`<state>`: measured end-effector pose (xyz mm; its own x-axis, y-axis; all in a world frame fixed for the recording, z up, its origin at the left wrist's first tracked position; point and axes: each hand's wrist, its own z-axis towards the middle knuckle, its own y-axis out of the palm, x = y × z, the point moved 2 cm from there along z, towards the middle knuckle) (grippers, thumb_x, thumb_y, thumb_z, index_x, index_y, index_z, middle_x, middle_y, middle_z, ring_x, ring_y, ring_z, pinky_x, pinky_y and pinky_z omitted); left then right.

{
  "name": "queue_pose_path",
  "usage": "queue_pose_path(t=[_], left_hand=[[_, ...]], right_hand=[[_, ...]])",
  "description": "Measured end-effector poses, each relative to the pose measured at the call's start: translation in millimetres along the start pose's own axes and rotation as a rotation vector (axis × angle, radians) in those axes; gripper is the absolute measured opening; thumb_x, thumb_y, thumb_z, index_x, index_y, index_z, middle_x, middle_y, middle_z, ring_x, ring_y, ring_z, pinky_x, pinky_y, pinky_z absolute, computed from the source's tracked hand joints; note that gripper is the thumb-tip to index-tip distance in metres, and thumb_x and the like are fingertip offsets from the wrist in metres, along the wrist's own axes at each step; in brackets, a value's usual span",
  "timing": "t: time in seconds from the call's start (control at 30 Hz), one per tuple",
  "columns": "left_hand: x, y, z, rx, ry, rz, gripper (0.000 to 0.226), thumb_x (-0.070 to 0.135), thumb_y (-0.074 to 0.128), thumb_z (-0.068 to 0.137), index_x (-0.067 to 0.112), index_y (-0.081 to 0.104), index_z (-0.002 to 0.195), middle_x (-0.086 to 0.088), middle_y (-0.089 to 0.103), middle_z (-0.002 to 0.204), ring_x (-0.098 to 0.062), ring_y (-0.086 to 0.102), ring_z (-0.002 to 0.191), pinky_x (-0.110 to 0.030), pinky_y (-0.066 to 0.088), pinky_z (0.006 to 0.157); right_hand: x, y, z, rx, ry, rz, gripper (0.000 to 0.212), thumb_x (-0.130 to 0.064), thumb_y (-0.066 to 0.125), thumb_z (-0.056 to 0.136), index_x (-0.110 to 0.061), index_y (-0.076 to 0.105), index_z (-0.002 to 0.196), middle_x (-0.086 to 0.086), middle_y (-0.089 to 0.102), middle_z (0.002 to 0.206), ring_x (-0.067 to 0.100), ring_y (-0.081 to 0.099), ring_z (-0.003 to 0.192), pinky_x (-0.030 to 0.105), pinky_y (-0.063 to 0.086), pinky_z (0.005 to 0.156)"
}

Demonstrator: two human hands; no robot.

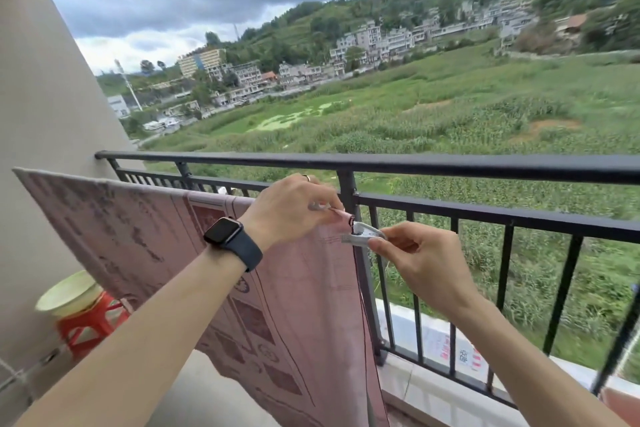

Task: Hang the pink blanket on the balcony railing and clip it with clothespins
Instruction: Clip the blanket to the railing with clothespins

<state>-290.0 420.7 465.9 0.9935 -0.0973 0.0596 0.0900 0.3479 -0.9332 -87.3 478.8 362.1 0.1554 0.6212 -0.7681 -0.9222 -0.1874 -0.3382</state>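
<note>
Pink patterned fabric blanket (214, 253), draped over black metal balcony railing (450, 210): left hand (291, 210) pinching its right corner, right hand (420, 262) holding pale clothespin (365, 234); clipping under way, pin needs seating.

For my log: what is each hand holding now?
Left hand: pinching the patterned pink blanket's top corner.
Right hand: holding a pale clothespin.

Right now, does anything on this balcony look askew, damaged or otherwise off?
Nothing damaged or spilled. The pink blanket hangs over the lower rail of the railing; its top corner is bunched where the left hand pinches it and the right hand brings a clothespin.
</note>
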Motion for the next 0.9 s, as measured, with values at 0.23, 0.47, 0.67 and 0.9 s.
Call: queue_pose_path(t=[0.23, 0.47, 0.67, 0.9], left_hand=[[25.6, 2.3, -11.1, -0.015, -0.029, -0.013, 0.024, 0.063, 0.060, 0.085, 0.040, 0.068, 0.084, 0.016, 0.055, 0.081, -0.003, 0.049, 0.077, -0.029, 0.038, 0.066], [50.5, 7.3, -12.3, -0.013, -0.063, -0.001, 0.024, 0.059, 0.060, 0.087, 0.036, 0.069, 0.086, 0.012, 0.063, 0.087, -0.008, 0.055, 0.082, -0.031, 0.045, 0.069], [66.0, 18.9, -41.3, 0.110, -0.101, -0.248, 0.024, 0.054, 0.053, 0.092, 0.049, 0.057, 0.114, 0.015, 0.056, 0.090, 0.002, 0.055, 0.080, -0.017, 0.037, 0.067], [88.0, 113.4, -128.5, 0.133, -0.432, -0.782, 0.029, 0.048, 0.048, 0.098, 0.050, 0.046, 0.127, 0.017, 0.070, 0.101, -0.001, 0.064, 0.086, -0.022, 0.045, 0.079]], right_hand=[[-12.0, -2.0, 3.8, -0.052, 0.002, -0.066, 0.021, -0.046, 0.078, 0.081, -0.025, 0.078, 0.086, -0.014, 0.068, 0.063, 0.000, 0.062, 0.059, 0.020, 0.047, 0.057], [-13.1, -22.2, -4.7, -0.086, -0.004, -0.119, 0.028, -0.053, 0.076, 0.080, -0.027, 0.076, 0.090, -0.016, 0.070, 0.069, -0.006, 0.065, 0.067, 0.022, 0.056, 0.068], [-0.3, -36.7, -25.4, -0.121, -0.005, -0.119, 0.052, -0.065, 0.071, 0.076, -0.031, 0.068, 0.115, -0.020, 0.068, 0.092, -0.005, 0.066, 0.074, 0.028, 0.058, 0.075], [56.1, -49.8, -91.5, -0.208, 0.185, 0.126, 0.050, -0.069, 0.067, 0.074, -0.041, 0.063, 0.115, -0.023, 0.071, 0.098, -0.005, 0.067, 0.086, 0.014, 0.054, 0.072]])
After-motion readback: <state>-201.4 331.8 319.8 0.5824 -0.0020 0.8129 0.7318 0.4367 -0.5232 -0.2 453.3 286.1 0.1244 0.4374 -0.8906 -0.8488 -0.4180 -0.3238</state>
